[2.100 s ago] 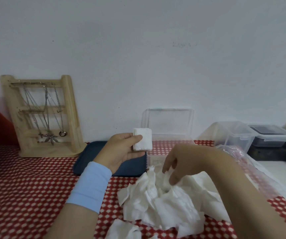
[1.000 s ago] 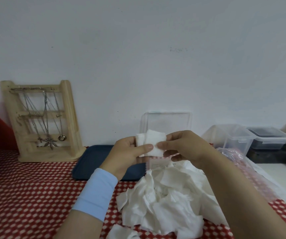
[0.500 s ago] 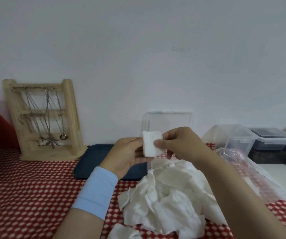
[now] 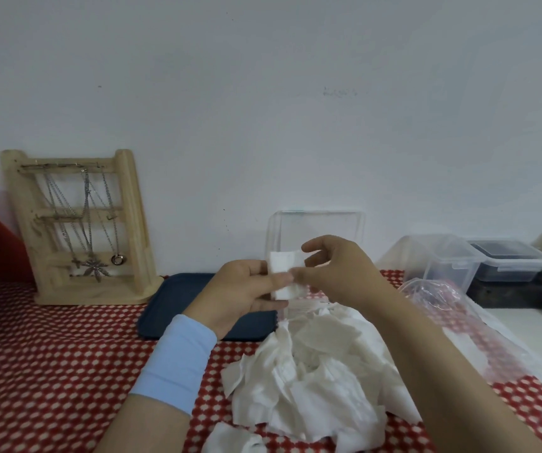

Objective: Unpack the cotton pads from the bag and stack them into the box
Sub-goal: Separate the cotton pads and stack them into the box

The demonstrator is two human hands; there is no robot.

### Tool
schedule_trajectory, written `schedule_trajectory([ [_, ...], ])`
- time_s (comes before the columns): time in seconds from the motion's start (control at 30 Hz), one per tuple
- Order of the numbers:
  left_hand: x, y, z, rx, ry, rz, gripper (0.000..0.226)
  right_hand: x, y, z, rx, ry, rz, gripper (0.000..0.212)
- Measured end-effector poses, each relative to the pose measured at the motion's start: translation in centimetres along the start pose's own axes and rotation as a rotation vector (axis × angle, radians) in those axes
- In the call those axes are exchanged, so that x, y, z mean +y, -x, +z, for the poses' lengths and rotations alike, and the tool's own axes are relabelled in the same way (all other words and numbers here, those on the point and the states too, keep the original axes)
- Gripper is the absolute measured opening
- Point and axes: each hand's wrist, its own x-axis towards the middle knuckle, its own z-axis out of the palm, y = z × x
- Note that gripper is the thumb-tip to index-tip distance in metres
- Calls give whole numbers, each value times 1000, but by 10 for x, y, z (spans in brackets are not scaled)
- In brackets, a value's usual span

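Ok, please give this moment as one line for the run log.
left hand: holds cotton pads | right hand: pinches same pads | loose pile: on tablecloth | box: open, behind hands | bag: right of pile

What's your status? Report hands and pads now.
Left hand grips small pad stack, right hand pinches its edge. Box open behind. Loose pads heaped below, nothing blocking.

The pads (image 4: 283, 271) in the grip are white, as is the pile (image 4: 312, 371) below it. Under that, the cloth (image 4: 50, 354) is red with pale dots. Left of the grip lies a navy tray (image 4: 178, 289); farther left, a pale-wood rack (image 4: 134, 223). The wristband (image 4: 178, 358) is light blue.
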Motion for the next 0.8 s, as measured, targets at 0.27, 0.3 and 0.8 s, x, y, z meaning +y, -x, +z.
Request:
schedule_trajectory([
  [0.27, -10, -8, -14, 201, 4, -8, 23, 3, 6, -31, -351, 587, 13, 32],
  [0.3, -10, -8, -14, 199, 2, -9, 21, 3, 8, -30, -429, 653, 59, 39],
  [0.8, -9, -6, 0, 186, 89, -32, 18, 2, 4, -29, -201, -186, 27, 11],
])
